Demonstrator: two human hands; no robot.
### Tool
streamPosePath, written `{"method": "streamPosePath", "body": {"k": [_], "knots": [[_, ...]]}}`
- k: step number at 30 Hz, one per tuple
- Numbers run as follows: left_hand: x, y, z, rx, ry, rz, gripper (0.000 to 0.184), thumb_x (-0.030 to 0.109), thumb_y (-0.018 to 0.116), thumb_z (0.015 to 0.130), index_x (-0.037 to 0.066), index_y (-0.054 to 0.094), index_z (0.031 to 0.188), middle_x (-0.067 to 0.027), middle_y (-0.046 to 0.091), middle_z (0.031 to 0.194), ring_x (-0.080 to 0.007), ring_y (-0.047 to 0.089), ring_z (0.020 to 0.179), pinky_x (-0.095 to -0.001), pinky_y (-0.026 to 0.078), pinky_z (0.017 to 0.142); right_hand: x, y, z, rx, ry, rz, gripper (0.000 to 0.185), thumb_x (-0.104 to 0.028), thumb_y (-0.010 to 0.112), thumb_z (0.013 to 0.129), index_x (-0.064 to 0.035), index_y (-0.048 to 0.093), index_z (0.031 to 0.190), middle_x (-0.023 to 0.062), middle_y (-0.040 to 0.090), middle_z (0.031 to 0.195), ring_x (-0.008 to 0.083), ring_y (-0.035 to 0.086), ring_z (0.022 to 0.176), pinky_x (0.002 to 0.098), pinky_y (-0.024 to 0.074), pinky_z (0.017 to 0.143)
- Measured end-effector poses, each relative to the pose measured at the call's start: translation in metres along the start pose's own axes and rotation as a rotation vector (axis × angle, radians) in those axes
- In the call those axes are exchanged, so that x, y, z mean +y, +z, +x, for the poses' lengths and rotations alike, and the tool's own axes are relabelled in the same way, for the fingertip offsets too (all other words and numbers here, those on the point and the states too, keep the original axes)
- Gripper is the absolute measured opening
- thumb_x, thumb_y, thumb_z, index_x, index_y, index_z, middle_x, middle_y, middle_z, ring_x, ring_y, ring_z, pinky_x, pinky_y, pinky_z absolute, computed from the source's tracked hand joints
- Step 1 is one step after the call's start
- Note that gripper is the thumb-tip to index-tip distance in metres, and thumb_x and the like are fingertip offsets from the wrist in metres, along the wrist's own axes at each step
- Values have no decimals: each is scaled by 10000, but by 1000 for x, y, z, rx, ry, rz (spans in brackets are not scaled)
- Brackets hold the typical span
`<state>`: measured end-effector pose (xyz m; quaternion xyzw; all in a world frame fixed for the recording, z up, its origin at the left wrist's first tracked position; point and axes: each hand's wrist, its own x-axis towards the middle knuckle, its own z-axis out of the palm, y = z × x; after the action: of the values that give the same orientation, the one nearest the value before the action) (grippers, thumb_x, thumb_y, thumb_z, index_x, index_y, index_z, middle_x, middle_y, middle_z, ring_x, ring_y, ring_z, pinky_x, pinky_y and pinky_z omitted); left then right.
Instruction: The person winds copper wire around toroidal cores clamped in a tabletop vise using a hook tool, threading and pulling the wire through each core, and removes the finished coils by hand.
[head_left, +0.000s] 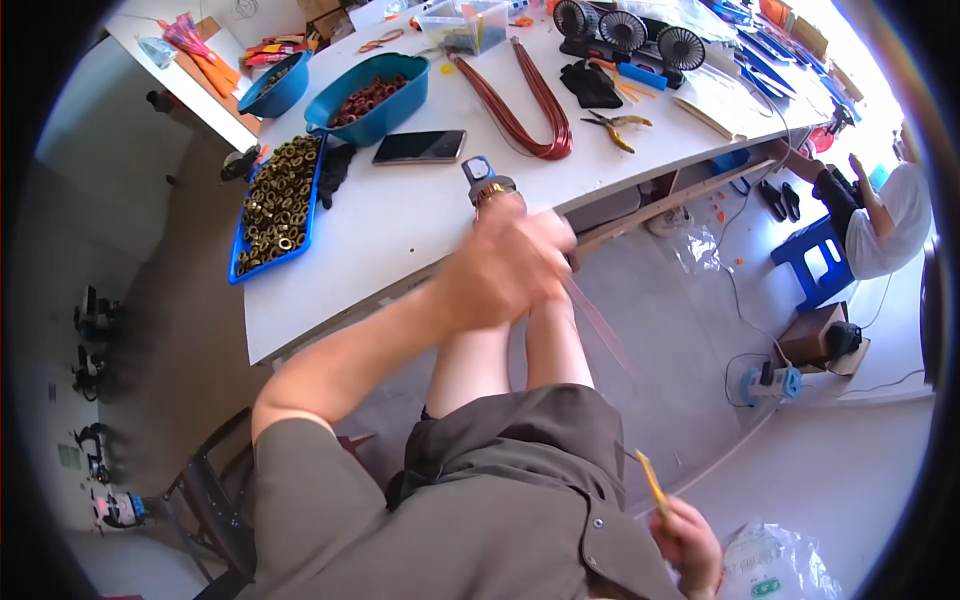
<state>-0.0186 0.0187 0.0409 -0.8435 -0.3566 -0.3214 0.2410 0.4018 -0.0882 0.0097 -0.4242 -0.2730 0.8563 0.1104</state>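
My left hand (510, 255), smeared by motion, is closed at the table's front edge, and what it grips is hidden. Just beyond its fingers is a copper-coloured wound ring (495, 190) at a grey and blue fixture (478, 169). A thin reddish wire (600, 325) trails down beside my knee. At the lower right, my right hand (688, 545) is closed around a slim yellow-handled tool (652, 480) that points up. A loop of copper wire (545, 110) lies on the table past the fixture.
On the white table (365, 235) are a blue tray of metal rings (280, 205), teal basins (370, 100), a phone (420, 147), yellow pliers (620, 128) and small fans (625, 35). A person (890, 220) sits at the right near a blue stool (815, 262).
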Motion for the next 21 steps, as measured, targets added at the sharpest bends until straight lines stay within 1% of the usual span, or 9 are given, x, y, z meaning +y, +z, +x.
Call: {"method": "streamPosePath", "body": {"k": [2,4,5,6,7,8,12,16,21], "knots": [[17,29,10,-64,233,-118,58,149,627,768,137,571,772,-9,527,768,-186,570,845,-380,466,830,8,-30,-64,205,99,-106,182,-176,543,862,3,523,883,8,469,615,63,359,413,202,219,361],[-3,30,55,129,406,109,61,161,618,728,160,562,753,26,420,674,-163,510,698,-328,442,695,-15,-2,-90,307,-94,-149,223,-210,563,851,-9,555,947,3,433,536,63,326,390,190,304,367],[-26,25,76,132,413,179,49,147,589,721,170,579,763,33,429,661,-164,496,661,-320,413,621,-11,-1,-77,329,-319,-44,179,-177,538,862,-7,542,917,4,452,577,59,338,398,191,263,362],[-37,5,104,-307,126,379,114,118,577,704,200,611,775,15,476,650,-172,499,630,-321,389,569,-14,9,-55,349,-541,57,140,-144,514,872,-5,528,888,6,472,617,55,350,406,192,221,356],[-78,21,106,223,194,349,140,117,588,686,216,631,774,-24,501,617,-203,521,615,-331,394,547,-28,22,-32,422,-482,33,136,-142,496,885,-12,525,910,-1,456,610,51,343,407,187,223,355],[-104,17,112,210,21,326,82,125,596,728,178,634,776,-70,520,607,-255,549,608,-360,427,545,-54,51,1,497,-420,11,134,-141,478,897,-19,521,932,-9,441,602,46,335,408,182,226,354],[-162,49,29,-85,-726,335,170,176,516,818,69,629,750,-186,615,683,-348,613,634,-449,487,579,-86,123,130,-178,-132,69,233,-305,450,945,-107,503,1058,-8,335,584,51,268,400,196,207,340],[-151,59,-2,-111,-929,326,205,191,494,842,65,625,748,-185,627,681,-375,618,650,-464,488,597,-122,202,192,-319,-101,259,205,-336,434,948,-137,474,982,-32,312,600,46,222,422,206,169,368],[-147,60,0,-139,-996,399,215,204,487,844,68,619,743,-183,627,671,-367,622,653,-460,490,600,-141,189,217,-385,-165,155,184,-297,400,963,-128,469,984,-46,310,598,27,212,431,190,162,368]]}}
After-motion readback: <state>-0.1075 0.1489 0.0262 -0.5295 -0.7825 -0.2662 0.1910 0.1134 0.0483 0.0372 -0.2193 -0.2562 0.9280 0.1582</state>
